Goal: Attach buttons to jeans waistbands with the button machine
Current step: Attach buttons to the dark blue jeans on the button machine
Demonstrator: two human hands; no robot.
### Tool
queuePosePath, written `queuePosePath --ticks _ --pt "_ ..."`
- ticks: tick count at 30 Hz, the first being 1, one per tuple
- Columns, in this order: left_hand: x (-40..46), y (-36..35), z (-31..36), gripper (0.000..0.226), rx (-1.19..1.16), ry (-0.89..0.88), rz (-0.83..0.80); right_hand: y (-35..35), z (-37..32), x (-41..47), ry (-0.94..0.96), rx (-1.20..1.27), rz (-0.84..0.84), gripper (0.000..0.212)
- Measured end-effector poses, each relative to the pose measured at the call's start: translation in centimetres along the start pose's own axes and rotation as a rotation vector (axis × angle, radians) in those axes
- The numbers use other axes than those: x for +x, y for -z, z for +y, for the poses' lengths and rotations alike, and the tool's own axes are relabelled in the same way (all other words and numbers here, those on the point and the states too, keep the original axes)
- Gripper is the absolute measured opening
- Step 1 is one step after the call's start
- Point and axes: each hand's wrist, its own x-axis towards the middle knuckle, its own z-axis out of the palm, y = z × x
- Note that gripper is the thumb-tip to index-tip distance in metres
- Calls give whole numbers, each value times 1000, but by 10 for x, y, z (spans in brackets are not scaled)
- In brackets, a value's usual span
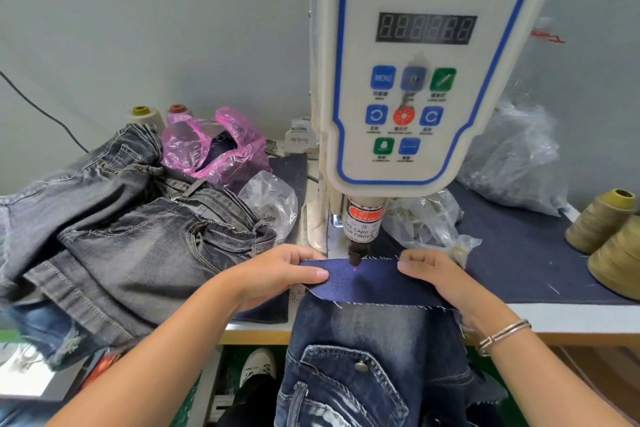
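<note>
A dark blue denim piece lies flat under the punch head of the white servo button machine. A red laser dot falls on the cloth just below the punch tip. My left hand pinches the cloth's left edge. On the right edge my right hand holds it down with curled fingers. Blue jeans with a metal button hang from the table's front edge under the piece.
A pile of grey jeans fills the table's left. Behind it sit a pink plastic bag, clear bags and thread cones. Right of the machine lie more clear bags and two khaki thread cones on a navy mat.
</note>
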Motion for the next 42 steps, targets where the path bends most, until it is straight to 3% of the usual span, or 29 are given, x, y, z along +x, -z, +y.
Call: queuePosePath --ticks 3,6,12,16,22,25,33,42 --pt "5 -5 -1 8 -35 -19 13 -2 6 -2 52 94 88 24" --pt "9 -6 -2 26 -94 -12 22 -2 8 -3 102 163 137 19" --pt "9 -10 -14 25 -270 -35 17 -7 12 -1 179 206 170 19" --pt "9 -12 -22 39 -351 -66 51 -9 14 0 205 196 192 16" --pt "8 -12 -24 51 -373 -73 56 -9 13 0 204 169 190 28" --pt "9 -11 -25 55 -378 -74 52 -11 11 -1 203 179 187 22" --pt "8 -13 -22 35 -395 -100 34 -8 12 -1 180 181 188 17" --pt "8 -11 -23 26 -398 -117 22 -9 12 -2 195 185 196 19"
